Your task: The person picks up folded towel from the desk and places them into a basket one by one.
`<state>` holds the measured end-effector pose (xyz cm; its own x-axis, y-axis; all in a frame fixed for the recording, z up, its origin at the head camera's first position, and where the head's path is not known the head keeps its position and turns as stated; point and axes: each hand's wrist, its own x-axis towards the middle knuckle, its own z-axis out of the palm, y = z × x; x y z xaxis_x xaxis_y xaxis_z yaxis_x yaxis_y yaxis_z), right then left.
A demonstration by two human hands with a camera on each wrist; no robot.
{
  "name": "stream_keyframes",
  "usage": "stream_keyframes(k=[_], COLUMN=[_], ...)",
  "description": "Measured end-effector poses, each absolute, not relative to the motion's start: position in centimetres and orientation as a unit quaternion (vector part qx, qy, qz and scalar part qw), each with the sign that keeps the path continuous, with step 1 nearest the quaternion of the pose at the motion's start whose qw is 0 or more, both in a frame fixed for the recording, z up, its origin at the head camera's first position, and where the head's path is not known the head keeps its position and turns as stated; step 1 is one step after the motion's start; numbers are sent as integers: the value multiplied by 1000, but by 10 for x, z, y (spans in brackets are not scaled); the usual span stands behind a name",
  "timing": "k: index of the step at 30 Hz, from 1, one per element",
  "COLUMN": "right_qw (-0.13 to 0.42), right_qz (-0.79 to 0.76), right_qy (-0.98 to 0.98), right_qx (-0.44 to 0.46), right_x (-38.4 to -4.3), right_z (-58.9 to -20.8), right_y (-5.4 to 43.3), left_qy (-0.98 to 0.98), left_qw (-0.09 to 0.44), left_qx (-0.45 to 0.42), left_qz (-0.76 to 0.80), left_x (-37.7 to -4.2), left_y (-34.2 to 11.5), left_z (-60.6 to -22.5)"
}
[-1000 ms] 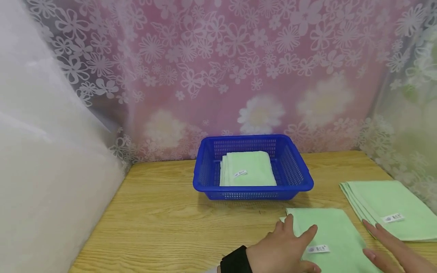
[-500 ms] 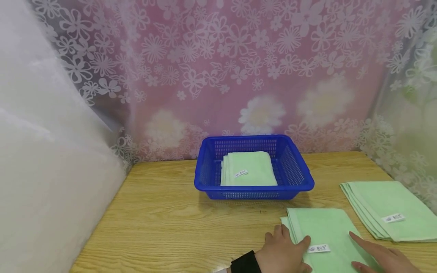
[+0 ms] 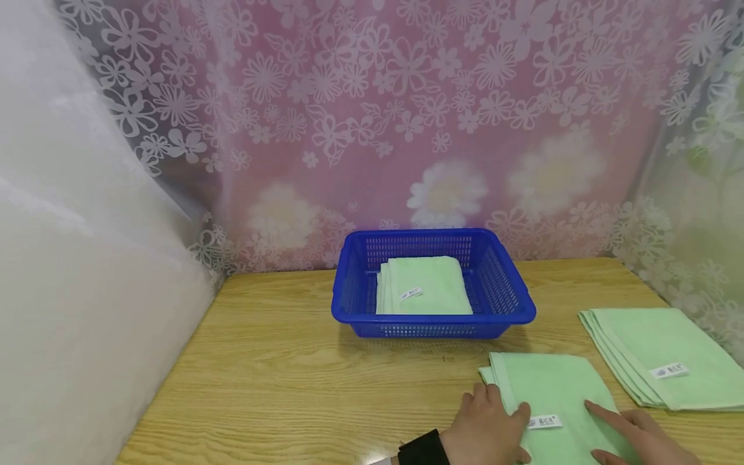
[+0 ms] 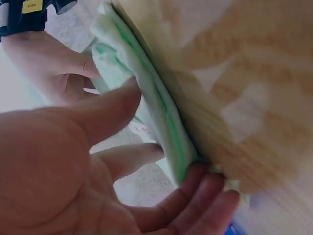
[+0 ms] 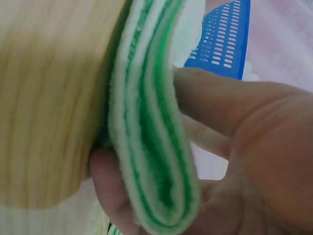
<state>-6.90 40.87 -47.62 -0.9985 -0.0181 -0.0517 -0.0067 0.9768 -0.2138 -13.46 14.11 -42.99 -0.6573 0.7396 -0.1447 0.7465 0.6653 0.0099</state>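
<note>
Right wrist: folded towel (image 5: 151, 122) between thumb (image 5: 205, 98) and fingers (image 5: 110, 181).

Black left wristband (image 3: 423, 447), black yellow-labelled right wristband (image 4: 25, 20)

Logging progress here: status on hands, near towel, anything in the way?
Left hand and right hand grip near towel at opposite sides. Folded, label showing. Second towel close on its right; no obstacle visible toward blue basket.

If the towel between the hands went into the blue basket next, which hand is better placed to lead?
Probably the left hand: it holds the left side of the towel, nearer the blue basket than the right hand. Both grip the towel, though, so they could share the lift.
</note>
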Motion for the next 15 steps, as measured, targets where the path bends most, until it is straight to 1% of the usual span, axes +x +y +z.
stream_keyframes(k=[2,7,9,11,15], right_qw=[23,51,37,12,-2], right_qz=[-106,-115,-116,-118,-124], right_qy=[994,992,992,992,992], right_qx=[-7,-15,-28,-42,-36], right_x=[-69,-71,-71,-69,-67], right_z=[-475,-469,-468,-468,-470], right_y=[406,399,397,396,393], left_qy=[899,877,872,872,882], left_qw=[78,96,101,101,114], left_qx=[430,471,477,477,452], left_qz=[-11,20,32,41,72], left_x=[-136,-140,-140,-139,-136], left_y=[141,140,139,139,142], left_z=[-429,-427,-426,-425,-425])
